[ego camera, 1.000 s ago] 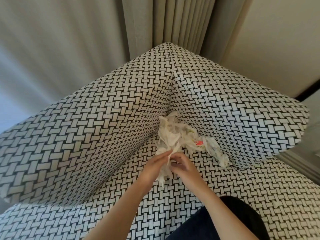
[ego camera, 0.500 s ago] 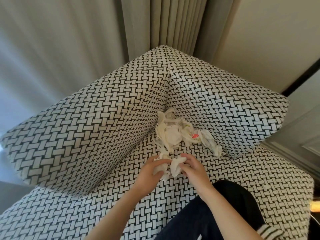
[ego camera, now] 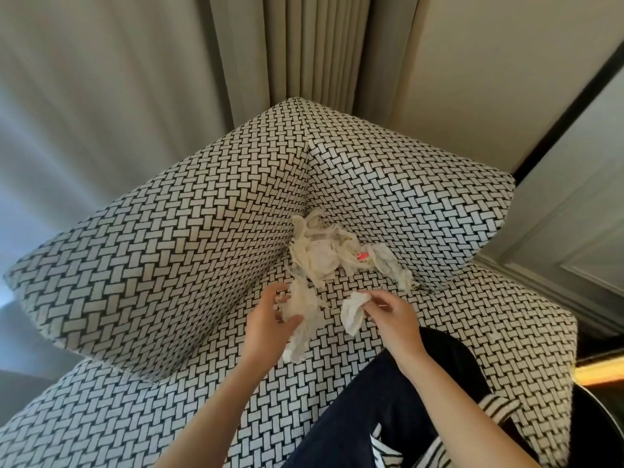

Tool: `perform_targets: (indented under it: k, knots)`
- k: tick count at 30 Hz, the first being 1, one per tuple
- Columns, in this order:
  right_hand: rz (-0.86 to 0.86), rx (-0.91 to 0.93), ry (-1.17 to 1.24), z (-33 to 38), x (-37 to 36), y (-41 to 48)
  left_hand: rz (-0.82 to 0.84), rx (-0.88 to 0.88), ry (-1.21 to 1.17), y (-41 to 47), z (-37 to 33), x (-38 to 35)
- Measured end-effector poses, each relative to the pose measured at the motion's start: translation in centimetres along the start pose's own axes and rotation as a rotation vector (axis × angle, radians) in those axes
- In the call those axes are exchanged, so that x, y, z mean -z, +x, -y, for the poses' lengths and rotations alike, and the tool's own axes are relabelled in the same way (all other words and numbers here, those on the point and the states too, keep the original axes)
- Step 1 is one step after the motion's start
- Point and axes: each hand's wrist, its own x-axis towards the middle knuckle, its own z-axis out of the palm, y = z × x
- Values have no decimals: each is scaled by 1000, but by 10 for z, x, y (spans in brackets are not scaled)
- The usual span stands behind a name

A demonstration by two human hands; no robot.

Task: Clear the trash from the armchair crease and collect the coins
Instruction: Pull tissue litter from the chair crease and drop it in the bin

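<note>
Left hand point(ego camera: 270, 324) half open, fingers curled loosely round a ragged strip of tissue point(ego camera: 300, 319), thumb pressed against its lower part; strip hanging down past the palm, tail touching the seat cushion point(ego camera: 489, 332). Right hand point(ego camera: 393, 317) pinched nearly closed, thumb and forefinger gripping a small crumpled white tissue point(ego camera: 354, 312) that droops to the left of the fingertips. Both hands raised just above the seat, near each other but apart, the two tissue pieces separate between them.

Just beyond both hands, wedged in the corner crease where backrest and armrest meet the seat: pile of torn paper trash point(ego camera: 320, 251), pale cream shreds with a flatter white piece in the middle. Small red spot point(ego camera: 363, 255) among the shreds, beyond the right hand; too small to identify. Further crumpled white wad point(ego camera: 391, 265) trailing along the crease, beyond and slightly right of the right hand. No coins discernible anywhere in the pile or on the fabric.

Armchair point(ego camera: 169, 248) covered in black-and-white basket-weave fabric, rising to the left of the left hand and beyond both. Dark trouser leg point(ego camera: 364, 410) below the right wrist, resting on the seat. Grey curtain point(ego camera: 304, 45) far behind the chair corner.
</note>
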Motion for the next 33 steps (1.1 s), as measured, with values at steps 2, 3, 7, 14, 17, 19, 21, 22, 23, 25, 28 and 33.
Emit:
perform_targets:
  k: [2,3,7,14,17,19,21,22,23,25,28,33]
  knots:
    - [-35,14,-20,1,8,0,10,-20,61,0,-5,-2]
    - [-52,27,-32,2,13,0,18,-34,68,0,-9,-4]
    - [-110,55,-40,4,43,0,59,-68,-37,1,-30,-20]
    - [66,-7,160,4,107,-14,259,-113,-226,8,-87,-77]
    - [135,-22,160,1,137,-21,368,-139,-209,10,-115,-116]
    - [132,-22,112,-3,157,-25,453,-162,-188,8,-133,-144]
    - [90,-28,62,-8,177,-28,518,-218,-146,4,-147,-171]
    - [53,-45,44,-12,188,-29,549,-251,-118,1,-152,-185]
    - [16,-66,27,-16,201,-31,585,-273,-98,-3,-157,-201]
    - [-34,-80,11,-21,222,-35,661,-257,-91,-10,-163,-225]
    - [-152,-113,27,-36,260,-47,791,-224,-101,-26,-174,-271]
    - [-363,-196,97,-72,313,-70,945,19,-203,-56,-187,-339]
